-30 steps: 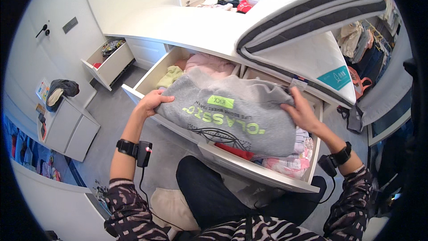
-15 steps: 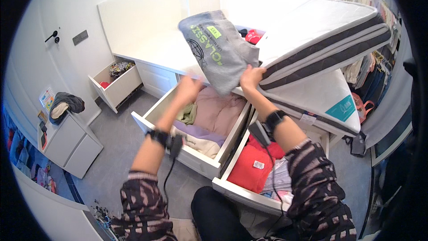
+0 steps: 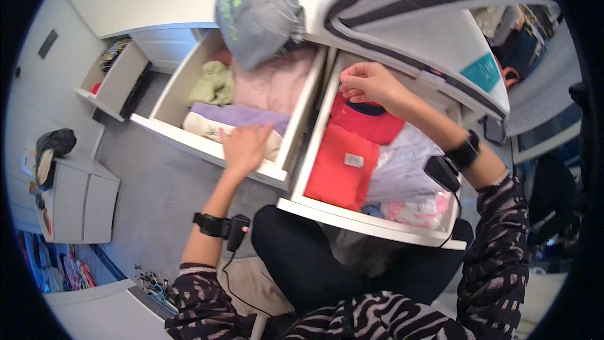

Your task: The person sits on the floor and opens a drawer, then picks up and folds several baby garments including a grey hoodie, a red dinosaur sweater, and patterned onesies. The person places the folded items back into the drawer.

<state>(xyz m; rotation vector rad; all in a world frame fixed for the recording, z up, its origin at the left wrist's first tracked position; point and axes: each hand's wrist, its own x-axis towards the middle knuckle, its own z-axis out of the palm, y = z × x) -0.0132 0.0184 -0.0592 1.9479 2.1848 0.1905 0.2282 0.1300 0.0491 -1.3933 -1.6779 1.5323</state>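
A grey garment with a green print (image 3: 261,25) lies bunched over the back of the left drawer (image 3: 211,154) and the pale board behind it. My left hand (image 3: 245,148) rests with fingers stretched on a rolled cream garment (image 3: 204,127) at that drawer's front. Beside the roll are a purple garment (image 3: 242,115), a green one (image 3: 212,85) and a pink one (image 3: 277,85). Above the back of the right drawer (image 3: 371,225), my right hand (image 3: 371,88) has its fingers curled together, with nothing visible in them. Below it lie red clothes (image 3: 343,173) and a striped white garment (image 3: 406,164).
A folded mattress (image 3: 434,19) overhangs the right drawer. Another open drawer (image 3: 104,88) juts out at the far left. A small white cabinet (image 3: 82,201) with dark clothing on top stands to the left. My legs (image 3: 314,258) are close against the right drawer's front.
The grey garment has left my right hand and now lies at the back of the left drawer. Both hands have come down, the left onto the cream roll. The view has tilted downward.
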